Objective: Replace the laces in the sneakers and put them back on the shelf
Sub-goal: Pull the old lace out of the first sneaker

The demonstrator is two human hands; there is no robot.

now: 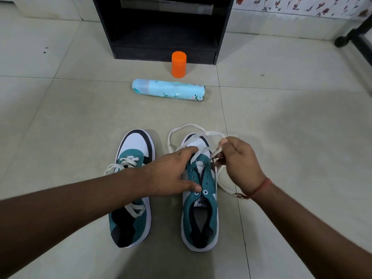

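Note:
Two teal-and-white sneakers stand side by side on the tiled floor, toes pointing away from me. The left sneaker (131,190) is laced with a white lace. The right sneaker (199,214) has most eyelets bare; a white lace (175,133) runs through the lowest ones and loops loose over the toe and down its right side. My left hand (171,174) rests on the right sneaker's left side, fingers stretched toward the toe, thumb by the top eyelet. My right hand (239,162) pinches the lace near the right-hand eyelets.
A light blue spray can (169,90) lies on its side beyond the sneakers, with an orange cap (178,64) standing behind it. A black shelf unit (163,29) with an open lower compartment stands at the back. A dark furniture leg (354,35) is at far right.

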